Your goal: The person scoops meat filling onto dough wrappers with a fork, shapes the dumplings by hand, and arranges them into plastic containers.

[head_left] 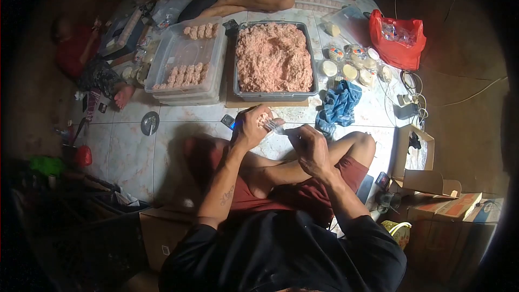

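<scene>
Above my crossed legs, my left hand [250,128] is cupped with curled fingers around a small lump of pink minced filling [263,119]; whether a wrapper lies under it is hard to see. My right hand [310,148] grips the handle of a metal fork [274,126], its tines against that lump. Just beyond both hands stands a dark tub [275,96] heaped with pink minced filling [273,57]. To its left, a clear plastic box [181,48] stacked on others carries rows of filled dumplings [186,74].
Packs of round pale wrappers [350,70], a blue cloth [339,104] and a red plastic bag [397,38] lie on the right. A small metal dish [150,123] is at left. Other people sit at the far side and left. Cables [413,94] and cardboard boxes [448,205] line the right.
</scene>
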Demonstrator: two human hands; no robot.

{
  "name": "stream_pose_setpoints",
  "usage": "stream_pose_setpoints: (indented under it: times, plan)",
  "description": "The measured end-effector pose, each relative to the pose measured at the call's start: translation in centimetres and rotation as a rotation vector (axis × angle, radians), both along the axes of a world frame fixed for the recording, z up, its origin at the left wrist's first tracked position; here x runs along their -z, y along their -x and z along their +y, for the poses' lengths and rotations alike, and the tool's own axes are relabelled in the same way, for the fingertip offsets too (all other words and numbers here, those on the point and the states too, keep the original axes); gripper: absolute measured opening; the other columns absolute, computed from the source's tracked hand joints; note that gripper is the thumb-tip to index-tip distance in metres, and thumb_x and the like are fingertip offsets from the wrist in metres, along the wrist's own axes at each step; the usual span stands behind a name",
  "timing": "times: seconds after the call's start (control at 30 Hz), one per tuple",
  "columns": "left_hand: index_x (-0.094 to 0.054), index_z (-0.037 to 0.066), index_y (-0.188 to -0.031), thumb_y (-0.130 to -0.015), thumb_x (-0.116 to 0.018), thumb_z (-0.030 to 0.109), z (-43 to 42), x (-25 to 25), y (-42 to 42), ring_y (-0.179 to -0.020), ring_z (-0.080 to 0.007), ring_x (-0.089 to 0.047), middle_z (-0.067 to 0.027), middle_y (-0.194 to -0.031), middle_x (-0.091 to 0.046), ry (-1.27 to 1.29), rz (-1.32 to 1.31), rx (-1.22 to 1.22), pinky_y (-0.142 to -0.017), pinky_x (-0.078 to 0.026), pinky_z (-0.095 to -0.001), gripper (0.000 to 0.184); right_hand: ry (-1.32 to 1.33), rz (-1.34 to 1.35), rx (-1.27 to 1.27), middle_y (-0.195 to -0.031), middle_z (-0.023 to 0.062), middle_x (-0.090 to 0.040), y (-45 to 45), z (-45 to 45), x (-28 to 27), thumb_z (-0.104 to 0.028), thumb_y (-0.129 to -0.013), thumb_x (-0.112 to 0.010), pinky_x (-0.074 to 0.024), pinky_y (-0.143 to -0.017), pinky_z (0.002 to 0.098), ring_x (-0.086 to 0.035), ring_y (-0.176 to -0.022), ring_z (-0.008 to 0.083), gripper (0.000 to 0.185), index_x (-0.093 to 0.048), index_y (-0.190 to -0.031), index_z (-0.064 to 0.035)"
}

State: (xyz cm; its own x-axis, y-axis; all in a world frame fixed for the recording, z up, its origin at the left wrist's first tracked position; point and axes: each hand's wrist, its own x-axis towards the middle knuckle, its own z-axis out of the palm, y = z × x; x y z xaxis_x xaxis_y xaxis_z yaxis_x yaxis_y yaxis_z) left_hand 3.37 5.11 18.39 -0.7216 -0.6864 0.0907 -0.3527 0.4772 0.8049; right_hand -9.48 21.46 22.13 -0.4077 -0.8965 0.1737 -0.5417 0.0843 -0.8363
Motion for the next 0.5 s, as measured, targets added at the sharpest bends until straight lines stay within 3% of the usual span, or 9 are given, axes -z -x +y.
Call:
stream_pose_setpoints:
  times: [0.13, 0.2, 0.23, 0.27, 0.3, 0.33, 0.4, 0.47, 0.5]
  plan:
    - [-0.062, 0.004, -0.088, -0.078, -0.085, 0.037, -0.1, 2.9, 0.1, -0.077, -0.0272, -0.067, -0.0150, -0.082, -0.067, 0.115, -0.081, -0.036, -0.069, -0.051, -0.0391, 0.041, 0.043, -0.042, 0.002, -0.090, 0.0219, -0.064, 0.1, -0.9, 1.2, -0.001, -0.090, -0.064, -0.0507, -0.072, 0.0392, -0.065, -0.083, 0.0365, 0.015, -0.068, -0.104, 0.0013]
    - [-0.064, 0.003, -0.090, -0.075, -0.087, 0.038, -0.1, 5.2, -0.5, -0.080, -0.0272, -0.067, -0.0159, -0.086, -0.069, 0.347, 0.014, -0.165, -0.073, -0.051, -0.0394, 0.045, 0.055, -0.051, 0.007, -0.088, 0.0216, -0.064, 0.7, -2.0, 1.8, -0.002, -0.090, -0.064, -0.0504, -0.072, 0.0383, -0.065, -0.082, 0.0358, 0.016, -0.067, -0.105, 0.0014]
    - [-0.064, 0.003, -0.090, -0.075, -0.087, 0.038, -0.2, 4.7, -0.7, -0.080, -0.0272, -0.067, -0.0159, -0.086, -0.069, 0.346, 0.018, -0.165, -0.073, -0.051, -0.0394, 0.045, 0.071, -0.092, 0.078, -0.086, 0.0210, -0.064, 1.4, -3.3, 2.2, -0.002, -0.089, -0.064, -0.0500, -0.070, 0.0386, -0.065, -0.079, 0.0359, 0.016, -0.065, -0.105, 0.0011]
    - [-0.064, 0.004, -0.092, -0.074, -0.088, 0.039, -0.3, 3.6, -0.8, -0.083, -0.0273, -0.067, -0.0159, -0.088, -0.069, 0.110, 0.037, -0.092, -0.075, -0.052, -0.0394, 0.046, 0.088, -0.131, 0.150, -0.084, 0.0204, -0.063, 2.4, -4.7, 2.5, -0.003, -0.089, -0.064, -0.0496, -0.068, 0.0389, -0.064, -0.077, 0.0360, 0.016, -0.064, -0.105, 0.0008]
    - [-0.065, 0.004, -0.094, -0.072, -0.089, 0.039, -0.4, 3.0, -0.9, -0.085, -0.0275, -0.068, -0.0160, -0.090, -0.070, -0.126, 0.055, -0.016, -0.077, -0.052, -0.0395, 0.048, 0.117, -0.053, 0.172, -0.081, 0.0204, -0.062, 3.6, -6.2, 2.4, 0.000, -0.089, -0.063, -0.0490, -0.065, 0.0413, -0.063, -0.074, 0.0375, 0.016, -0.063, -0.104, 0.0002]
    - [-0.065, 0.004, -0.094, -0.072, -0.089, 0.039, -0.2, 3.0, -1.1, -0.085, -0.0275, -0.068, -0.0160, -0.090, -0.070, -0.126, 0.058, -0.013, -0.077, -0.052, -0.0395, 0.048, 0.145, 0.025, 0.195, -0.078, 0.0205, -0.062, 5.1, -7.9, 2.6, 0.003, -0.088, -0.061, -0.0484, -0.063, 0.0437, -0.063, -0.071, 0.0391, 0.016, -0.062, -0.103, -0.0003]
    - [-0.066, 0.003, -0.096, -0.073, -0.090, 0.030, 0.3, 3.1, -1.6, -0.080, -0.0168, -0.061, -0.0090, -0.088, -0.068, -0.017, 0.204, 0.091, -0.074, -0.052, -0.0334, 0.043, 0.377, 0.506, 0.111, -0.077, 0.0220, -0.062, 10.4, -11.5, 8.5, 0.000, -0.091, -0.054, -0.0491, -0.063, 0.0499, -0.063, -0.071, 0.0429, 0.012, -0.061, -0.100, -0.0005]
    - [-0.066, 0.004, -0.095, -0.071, -0.092, 0.026, 0.9, 2.3, -1.6, -0.079, -0.0131, -0.059, -0.0035, -0.084, -0.066, -0.090, 0.310, 0.069, -0.074, -0.051, -0.0300, 0.041, -0.152, 0.696, 0.013, -0.077, 0.0246, -0.060, 14.4, -12.0, 13.5, -0.009, -0.092, -0.048, -0.0508, -0.069, 0.0518, -0.063, -0.077, 0.0440, 0.016, -0.062, -0.097, -0.0029]
    - [-0.066, 0.005, -0.094, -0.070, -0.092, 0.025, 0.8, 2.2, -1.9, -0.079, -0.0116, -0.059, -0.0023, -0.083, -0.065, -0.154, 0.264, 0.085, -0.075, -0.051, -0.0285, 0.040, -0.145, 0.704, 0.005, -0.077, 0.0244, -0.060, 14.2, -11.9, 12.6, -0.010, -0.093, -0.048, -0.0512, -0.069, 0.0515, -0.062, -0.076, 0.0448, 0.016, -0.062, -0.096, -0.0026]
